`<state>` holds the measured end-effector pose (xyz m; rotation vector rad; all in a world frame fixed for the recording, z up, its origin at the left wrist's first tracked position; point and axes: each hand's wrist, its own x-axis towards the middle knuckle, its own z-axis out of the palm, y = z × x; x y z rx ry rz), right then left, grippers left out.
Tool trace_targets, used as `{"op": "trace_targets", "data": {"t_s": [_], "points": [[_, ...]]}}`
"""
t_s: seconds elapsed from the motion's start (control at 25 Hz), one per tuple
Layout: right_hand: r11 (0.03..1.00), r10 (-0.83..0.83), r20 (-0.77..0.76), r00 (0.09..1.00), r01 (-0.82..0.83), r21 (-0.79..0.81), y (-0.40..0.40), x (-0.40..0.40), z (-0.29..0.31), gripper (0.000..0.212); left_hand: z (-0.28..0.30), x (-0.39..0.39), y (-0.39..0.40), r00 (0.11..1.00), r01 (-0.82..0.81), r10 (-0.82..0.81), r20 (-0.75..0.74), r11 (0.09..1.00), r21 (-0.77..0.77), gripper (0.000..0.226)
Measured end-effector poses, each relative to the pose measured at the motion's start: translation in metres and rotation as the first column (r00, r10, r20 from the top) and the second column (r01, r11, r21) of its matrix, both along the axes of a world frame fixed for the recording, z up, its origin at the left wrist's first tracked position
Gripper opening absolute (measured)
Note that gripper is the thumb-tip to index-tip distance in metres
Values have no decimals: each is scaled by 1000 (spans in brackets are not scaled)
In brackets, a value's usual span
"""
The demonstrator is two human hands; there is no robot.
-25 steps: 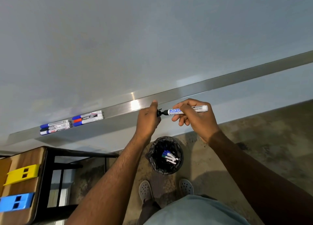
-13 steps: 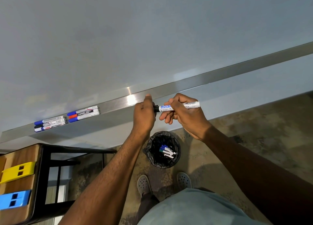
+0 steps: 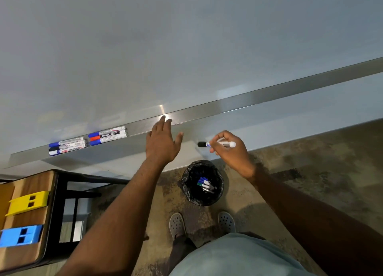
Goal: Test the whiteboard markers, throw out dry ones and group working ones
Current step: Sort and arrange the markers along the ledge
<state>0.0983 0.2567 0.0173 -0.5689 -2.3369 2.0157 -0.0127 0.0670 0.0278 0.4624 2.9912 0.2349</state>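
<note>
Since a moment ago the left hand (image 3: 161, 143) has let go and spread empty, while the right hand (image 3: 232, 151) pinches the capped marker (image 3: 216, 144) mid-barrel, light, stiff, slick plastic, above the bin (image 3: 187, 184).

"camlin" reads on the black label of the white-barrelled, orange-capped marker (image 3: 108, 135) on the metal ledge (image 3: 269, 99); other print there looks too blurred.

Glossy smooth whiteboard (image 3: 165, 47), brushed metal tray (image 3: 269, 98), wood-grain tabletop (image 3: 31, 184), crinkled black plastic bin liner (image 3: 193, 172), rough mottled floor (image 3: 310, 161)
</note>
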Motion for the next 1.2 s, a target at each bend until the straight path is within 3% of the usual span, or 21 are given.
{"op": "trace_targets", "data": {"t_s": [0.08,0.16,0.32,0.56,0.72,0.84,0.92,1.08,1.2], "points": [[998,-22,42,999,19,53,1,11,-26,9,-13,-16,-21,991,21,-2,133,989,-145,72],[992,-41,46,998,35,121,3,22,-50,9,-26,-24,-36,975,37,8,222,980,-197,74],[983,-33,196,980,-3,182,10,44,-89,4,-41,-27,-46,975,43,-1,221,982,-182,75],[897,178,510,842,-351,268,10,83,-138,13,-46,-28,-45,972,45,-9,236,988,-147,80],[873,240,468,851,-400,280,-9,61,-127,24,-47,-27,-46,971,38,-6,238,990,-133,82],[695,203,505,839,-487,529,-12,44,-120,53,-45,-28,-46,969,36,-5,246,992,-122,83],[631,184,452,873,-458,626,-9,38,-117,54,-45,-27,-46,969,33,-2,245,992,-121,84],[702,196,300,934,-347,622,-15,24,-115,38,-46,-25,-45,971,30,-2,241,993,-115,85],[669,249,161,955,-290,684,-24,12,-111,40,-40,-22,-47,972,34,-17,235,997,-68,81]]}}
